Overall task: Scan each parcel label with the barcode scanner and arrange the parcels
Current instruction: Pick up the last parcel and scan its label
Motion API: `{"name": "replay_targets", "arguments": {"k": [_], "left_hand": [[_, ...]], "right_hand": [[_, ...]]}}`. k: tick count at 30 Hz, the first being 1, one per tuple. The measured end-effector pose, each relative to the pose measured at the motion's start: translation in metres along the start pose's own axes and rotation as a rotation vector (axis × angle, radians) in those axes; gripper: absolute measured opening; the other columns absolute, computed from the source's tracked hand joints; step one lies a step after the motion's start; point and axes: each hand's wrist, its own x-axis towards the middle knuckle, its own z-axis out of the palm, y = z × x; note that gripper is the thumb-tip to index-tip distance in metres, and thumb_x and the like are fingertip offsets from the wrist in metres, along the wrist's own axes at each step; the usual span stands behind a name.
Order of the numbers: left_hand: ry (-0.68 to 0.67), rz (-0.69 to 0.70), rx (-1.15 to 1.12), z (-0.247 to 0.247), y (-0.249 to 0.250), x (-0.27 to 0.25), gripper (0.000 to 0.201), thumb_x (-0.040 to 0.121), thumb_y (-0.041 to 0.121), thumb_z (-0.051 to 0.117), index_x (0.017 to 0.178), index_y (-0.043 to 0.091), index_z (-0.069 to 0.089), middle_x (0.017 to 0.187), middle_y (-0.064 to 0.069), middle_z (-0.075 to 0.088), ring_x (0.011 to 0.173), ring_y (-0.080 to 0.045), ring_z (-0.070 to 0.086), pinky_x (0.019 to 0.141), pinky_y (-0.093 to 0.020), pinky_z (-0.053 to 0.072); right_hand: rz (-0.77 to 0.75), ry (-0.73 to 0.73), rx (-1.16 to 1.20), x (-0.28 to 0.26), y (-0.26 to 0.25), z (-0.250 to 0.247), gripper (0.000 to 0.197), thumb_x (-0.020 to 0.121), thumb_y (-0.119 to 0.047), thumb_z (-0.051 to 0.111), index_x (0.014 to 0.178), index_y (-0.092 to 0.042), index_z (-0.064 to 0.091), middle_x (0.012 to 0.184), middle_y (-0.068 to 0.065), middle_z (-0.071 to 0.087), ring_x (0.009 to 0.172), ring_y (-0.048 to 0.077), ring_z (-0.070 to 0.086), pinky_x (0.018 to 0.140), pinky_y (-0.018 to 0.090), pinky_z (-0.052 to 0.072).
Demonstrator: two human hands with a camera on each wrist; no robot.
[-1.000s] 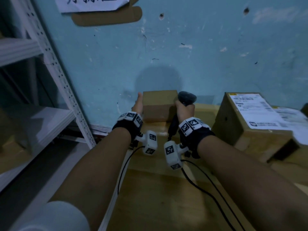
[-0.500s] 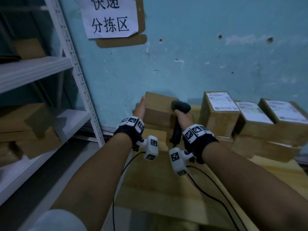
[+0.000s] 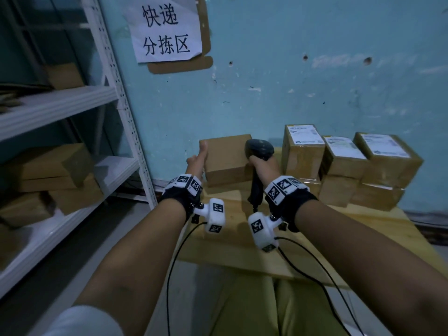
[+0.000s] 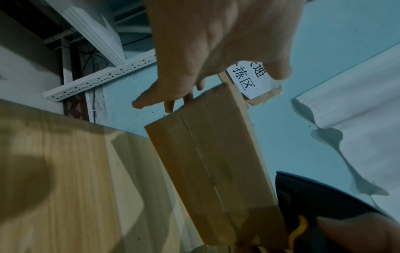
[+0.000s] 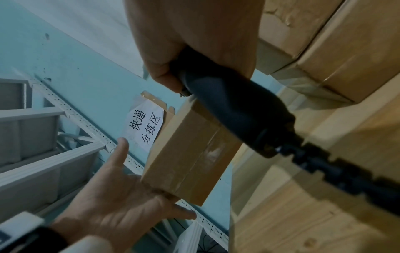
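Note:
A small plain cardboard parcel (image 3: 226, 161) hangs just above the back left corner of the wooden table (image 3: 339, 238). It is pressed between my two hands. My left hand (image 3: 196, 158) lies flat against its left end, fingers straight and thumb up. The left wrist view shows those fingertips (image 4: 168, 104) at the edge of the parcel (image 4: 212, 157). My right hand (image 3: 263, 166) grips a black barcode scanner (image 3: 259, 147) by the handle and leans on the parcel's right end. No label shows on the parcel (image 5: 190, 154).
Three labelled parcels (image 3: 303, 146) (image 3: 344, 154) (image 3: 388, 154) stand on other boxes along the wall at the back right. A white shelf rack (image 3: 116, 93) with cardboard boxes (image 3: 48, 166) stands at the left. A paper sign (image 3: 167, 32) hangs on the wall. The scanner cable (image 3: 315, 263) trails towards me.
The parcel has come up off the table and away from the wall between my hands. My head has pulled back, so the sign and the stacked parcels now show.

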Motion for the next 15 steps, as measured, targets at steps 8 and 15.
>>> {"name": "replay_targets", "arguments": {"k": [8,15], "left_hand": [[-0.065,-0.034,-0.049,0.000,0.006,-0.028,0.091,0.060,0.051,0.077,0.136,0.015,0.041,0.127,-0.010,0.054,0.099,-0.026,0.057,0.095,-0.048,0.049],[0.000,0.096,0.130,0.001,0.003,-0.024,0.125,0.059,0.026,0.084,0.147,0.036,-0.004,0.148,-0.014,0.030,0.127,-0.034,0.044,0.103,-0.052,0.041]], "right_hand": [[-0.021,-0.019,0.031,0.001,0.001,-0.005,0.011,0.085,-0.006,0.054,0.095,-0.006,0.055,0.070,0.004,0.048,0.067,0.017,0.046,0.058,0.025,0.034],[-0.038,0.011,0.001,0.008,-0.001,-0.004,0.011,0.083,-0.009,0.055,0.094,-0.007,0.058,0.081,0.009,0.053,0.075,0.021,0.051,0.064,0.027,0.037]]}}
